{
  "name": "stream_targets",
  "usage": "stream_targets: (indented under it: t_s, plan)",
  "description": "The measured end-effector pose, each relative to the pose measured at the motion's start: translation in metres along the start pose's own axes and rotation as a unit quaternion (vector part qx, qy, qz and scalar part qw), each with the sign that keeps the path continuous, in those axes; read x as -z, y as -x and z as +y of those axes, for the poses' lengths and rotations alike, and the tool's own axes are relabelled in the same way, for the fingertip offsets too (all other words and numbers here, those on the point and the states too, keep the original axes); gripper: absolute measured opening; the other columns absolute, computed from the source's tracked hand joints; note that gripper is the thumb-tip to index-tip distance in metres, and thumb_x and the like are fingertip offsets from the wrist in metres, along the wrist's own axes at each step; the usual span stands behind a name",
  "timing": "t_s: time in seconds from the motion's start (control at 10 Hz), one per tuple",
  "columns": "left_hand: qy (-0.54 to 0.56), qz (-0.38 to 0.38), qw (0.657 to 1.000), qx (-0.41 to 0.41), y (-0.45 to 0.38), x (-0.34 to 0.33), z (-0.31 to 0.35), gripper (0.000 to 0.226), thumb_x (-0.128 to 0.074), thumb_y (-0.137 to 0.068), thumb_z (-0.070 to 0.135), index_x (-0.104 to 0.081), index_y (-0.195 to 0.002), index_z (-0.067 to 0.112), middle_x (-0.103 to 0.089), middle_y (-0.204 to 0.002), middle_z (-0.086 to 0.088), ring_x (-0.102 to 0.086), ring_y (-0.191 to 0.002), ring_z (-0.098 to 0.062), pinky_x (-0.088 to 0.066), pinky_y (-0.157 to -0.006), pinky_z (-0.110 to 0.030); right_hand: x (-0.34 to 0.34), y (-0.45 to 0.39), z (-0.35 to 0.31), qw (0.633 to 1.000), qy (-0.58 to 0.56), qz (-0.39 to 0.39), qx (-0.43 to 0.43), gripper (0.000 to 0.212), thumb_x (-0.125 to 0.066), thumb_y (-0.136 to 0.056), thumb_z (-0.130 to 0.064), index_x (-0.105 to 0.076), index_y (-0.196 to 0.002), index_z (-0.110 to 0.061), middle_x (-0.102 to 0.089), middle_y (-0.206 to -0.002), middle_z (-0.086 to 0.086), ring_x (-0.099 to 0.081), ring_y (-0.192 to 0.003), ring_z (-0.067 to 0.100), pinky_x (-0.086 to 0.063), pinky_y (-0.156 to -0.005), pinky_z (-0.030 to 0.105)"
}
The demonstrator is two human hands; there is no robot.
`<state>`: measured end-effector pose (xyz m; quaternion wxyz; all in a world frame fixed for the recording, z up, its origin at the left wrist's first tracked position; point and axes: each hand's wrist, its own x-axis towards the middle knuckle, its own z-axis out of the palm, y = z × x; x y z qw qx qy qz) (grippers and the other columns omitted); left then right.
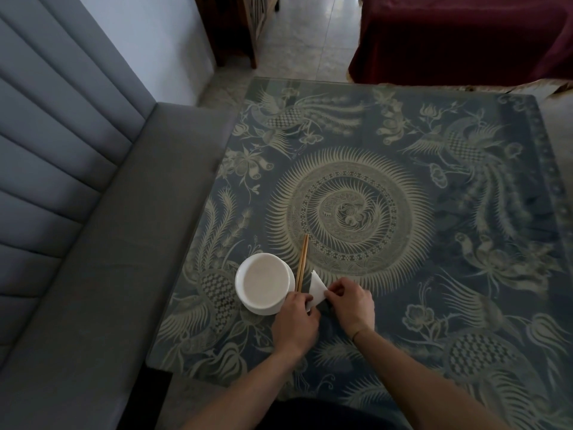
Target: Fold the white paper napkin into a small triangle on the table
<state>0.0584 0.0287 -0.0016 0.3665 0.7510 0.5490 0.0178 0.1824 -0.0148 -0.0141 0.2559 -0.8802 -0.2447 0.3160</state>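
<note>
A small white paper napkin point(317, 288) sits near the table's front left, partly folded, with one pointed corner sticking up toward the chopsticks. My left hand point(294, 321) grips its near left part with curled fingers. My right hand point(348, 301) pinches its right edge between thumb and fingertips. Both hands cover the napkin's lower half, so its full shape is hidden.
A white bowl point(264, 283) stands just left of the napkin, touching my left hand's fingers. A pair of wooden chopsticks point(302, 262) lies between bowl and napkin. The patterned blue table point(403, 197) stretches right and far. A grey sofa point(93, 243) runs along the left.
</note>
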Motion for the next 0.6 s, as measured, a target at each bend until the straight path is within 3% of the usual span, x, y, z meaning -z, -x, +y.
stream_targets:
  t_s: [0.3, 0.6]
  plan:
    - [0.000, 0.001, 1.000, -0.007, 0.001, 0.003, -0.002, 0.029, -0.058, -0.095, 0.031, -0.063, -0.121, 0.020, -0.059, -0.117, 0.004, -0.058, -0.102, -0.015, -0.050, -0.082, -0.035, 0.004, 0.004, 0.001, 0.999, -0.029, 0.018, -0.007, 0.013, -0.074, -0.083, -0.030, -0.064, -0.076, -0.027, -0.065, -0.075, -0.014, -0.060, -0.076, 0.008, -0.050, -0.068, 0.030]
    - [0.034, 0.018, 0.995, -0.095, 0.000, 0.010, 0.021, 0.026, -0.060, -0.094, 0.031, -0.064, -0.118, 0.024, -0.064, -0.118, 0.005, -0.061, -0.101, -0.016, -0.048, -0.081, -0.031, 0.033, 0.009, 0.001, 0.994, -0.044, 0.071, 0.074, 0.014, -0.070, -0.086, -0.040, -0.067, -0.090, -0.026, -0.064, -0.089, -0.011, -0.061, -0.087, 0.011, -0.048, -0.075, 0.031]
